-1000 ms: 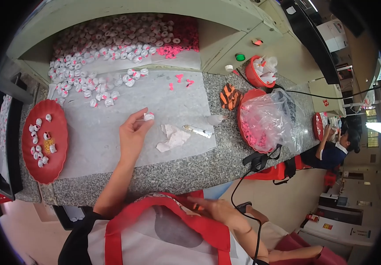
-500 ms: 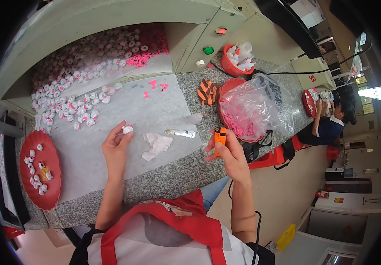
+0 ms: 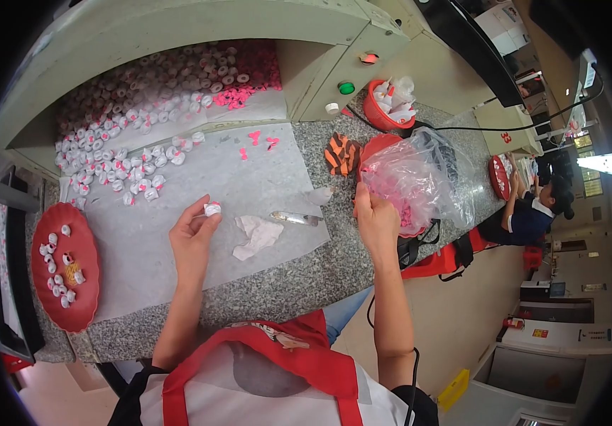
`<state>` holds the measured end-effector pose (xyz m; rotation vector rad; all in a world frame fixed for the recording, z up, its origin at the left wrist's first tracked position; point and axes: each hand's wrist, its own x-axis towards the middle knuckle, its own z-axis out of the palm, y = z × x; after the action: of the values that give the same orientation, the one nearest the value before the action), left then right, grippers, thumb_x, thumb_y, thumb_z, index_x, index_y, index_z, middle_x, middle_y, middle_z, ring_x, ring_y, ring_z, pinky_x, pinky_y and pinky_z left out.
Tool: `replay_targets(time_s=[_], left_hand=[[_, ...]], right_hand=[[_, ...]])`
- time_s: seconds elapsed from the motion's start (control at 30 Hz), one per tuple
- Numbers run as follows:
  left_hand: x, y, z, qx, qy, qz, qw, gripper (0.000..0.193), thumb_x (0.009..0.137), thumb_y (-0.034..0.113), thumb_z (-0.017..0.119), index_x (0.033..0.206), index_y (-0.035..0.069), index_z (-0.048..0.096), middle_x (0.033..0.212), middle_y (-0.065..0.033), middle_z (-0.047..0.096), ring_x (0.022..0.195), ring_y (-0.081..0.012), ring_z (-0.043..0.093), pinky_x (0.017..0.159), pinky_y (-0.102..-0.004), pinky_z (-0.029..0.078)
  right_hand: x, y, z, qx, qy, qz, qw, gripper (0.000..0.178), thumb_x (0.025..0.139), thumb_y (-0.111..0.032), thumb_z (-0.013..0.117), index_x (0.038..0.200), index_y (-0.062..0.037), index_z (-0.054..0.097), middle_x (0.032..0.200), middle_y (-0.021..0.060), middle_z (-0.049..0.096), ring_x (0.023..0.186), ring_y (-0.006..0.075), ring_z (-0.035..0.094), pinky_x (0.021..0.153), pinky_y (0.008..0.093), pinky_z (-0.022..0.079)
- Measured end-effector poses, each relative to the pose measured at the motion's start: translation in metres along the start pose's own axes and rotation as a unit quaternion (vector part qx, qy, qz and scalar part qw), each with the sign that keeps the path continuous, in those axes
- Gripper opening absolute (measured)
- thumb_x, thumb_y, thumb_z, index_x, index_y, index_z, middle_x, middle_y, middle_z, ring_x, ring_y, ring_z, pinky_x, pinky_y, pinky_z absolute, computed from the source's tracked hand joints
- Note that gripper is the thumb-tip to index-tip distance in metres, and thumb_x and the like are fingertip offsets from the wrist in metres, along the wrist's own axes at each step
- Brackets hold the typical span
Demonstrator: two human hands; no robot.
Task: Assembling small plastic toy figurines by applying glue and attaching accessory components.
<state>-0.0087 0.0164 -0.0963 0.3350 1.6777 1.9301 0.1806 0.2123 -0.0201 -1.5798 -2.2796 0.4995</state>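
Between the thumb and fingers of my left hand (image 3: 194, 226) is a small white rounded piece with a pink mark (image 3: 212, 209), held above the white paper sheet (image 3: 150, 263). My right hand (image 3: 378, 221) is closed, its back toward me, at the near left edge of a red bowl (image 3: 368, 153) with pink pieces in clear plastic (image 3: 414, 174). Whatever its fingers hold is hidden. A crumpled white tissue (image 3: 256, 236) and a craft knife (image 3: 297, 218) lie between my hands. Above the knife lies a small translucent bottle (image 3: 319, 196).
Many white pieces (image 3: 125, 167) and small pink pieces (image 3: 233, 98) crowd the shelf at the back left. A red scalloped tray (image 3: 82, 280) holds several white pieces. An orange-and-black striped cloth (image 3: 342, 154) and a red tub (image 3: 384, 113) stand farther right. Another person (image 3: 533, 220) works beyond.
My right hand has turned over and moved up toward the red bowl; the orange-and-black small box-shaped thing it held is out of sight. My left hand keeps the white piece.
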Motion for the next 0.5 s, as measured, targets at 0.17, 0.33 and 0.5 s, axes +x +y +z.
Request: replay_targets(time_s=[0.17,0.33,0.5], left_hand=[[0.001,-0.002,-0.004,0.002,-0.001,-0.004,1.000,0.035,0.075,0.001,0.062,0.109,0.001,0.055,0.081,-0.0025,0.060,0.067,-0.0038,0.051,0.060,-0.0169,0.039],[0.000,-0.001,-0.004,0.007,-0.004,-0.009,1.000,0.036,0.075,0.002,0.061,0.110,0.000,0.054,0.082,-0.0033,0.061,0.069,-0.0054,0.052,0.062,-0.0184,0.040],[0.001,0.000,-0.005,0.011,-0.006,-0.013,1.000,0.037,0.076,0.003,0.060,0.111,-0.001,0.053,0.085,-0.0044,0.061,0.072,-0.0077,0.054,0.066,-0.0205,0.042]], right_hand=[[0.008,-0.007,0.001,-0.050,-0.015,-0.032,0.998,0.055,0.085,-0.044,0.037,0.060,0.0000,0.058,0.053,0.0143,0.055,0.056,0.0309,0.056,0.057,0.0381,0.042],[0.013,-0.010,0.002,-0.089,-0.024,-0.033,0.995,0.053,0.085,-0.041,0.036,0.061,-0.0007,0.060,0.057,0.0165,0.056,0.060,0.0340,0.057,0.060,0.0401,0.043],[0.014,-0.012,0.003,-0.098,-0.029,-0.045,0.994,0.052,0.085,-0.041,0.036,0.062,-0.0015,0.061,0.058,0.0173,0.057,0.061,0.0357,0.057,0.061,0.0412,0.043]])
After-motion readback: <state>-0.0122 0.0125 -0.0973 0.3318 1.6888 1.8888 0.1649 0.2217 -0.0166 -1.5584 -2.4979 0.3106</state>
